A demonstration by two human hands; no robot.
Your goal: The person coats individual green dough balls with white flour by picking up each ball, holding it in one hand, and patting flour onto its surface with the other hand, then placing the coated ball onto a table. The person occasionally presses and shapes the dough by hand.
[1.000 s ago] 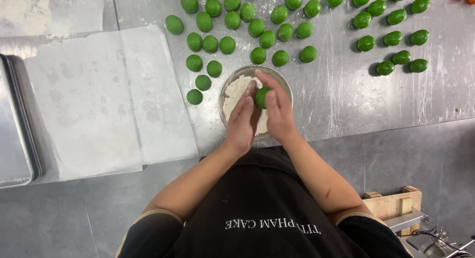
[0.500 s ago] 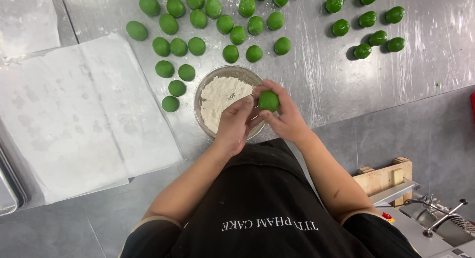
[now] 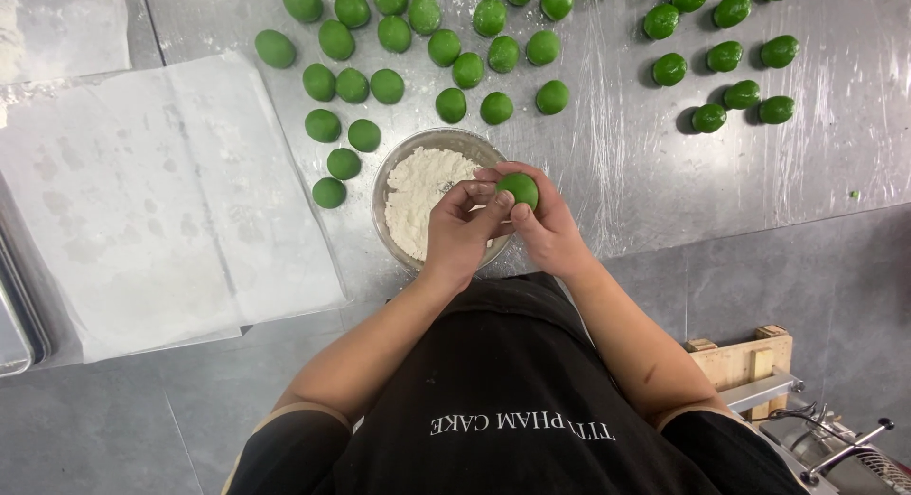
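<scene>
1. A green ball (image 3: pixel 518 188) sat between the person's two hands, just over the near right edge of a bowl (image 3: pixel 399 168).
2. The ball looked round, so it had no long side to speak of.
3. The right hand (image 3: pixel 543 227) was under and behind the ball. Its fingers curled around the ball and held it. This hand was the closer one.
4. The left hand (image 3: pixel 459 231) came in from the left side. Its fingertips (image 3: pixel 500 200) touched the ball, and its fingers were bent, not flat.
5. So both hands were close together and closed on the one ball.
6. The bowl held white flour (image 3: pixel 419 193) and stood on a shiny metal table (image 3: pixel 617 163).
7. Many more green balls (image 3: pixel 452 104) lay on the table past the bowl, well away from the hands.
8. A few dark green balls (image 3: pixel 727 56) lay in their own group to the far right.
9. White paper (image 3: pixel 152 201) lay to the left of the bowl.
</scene>
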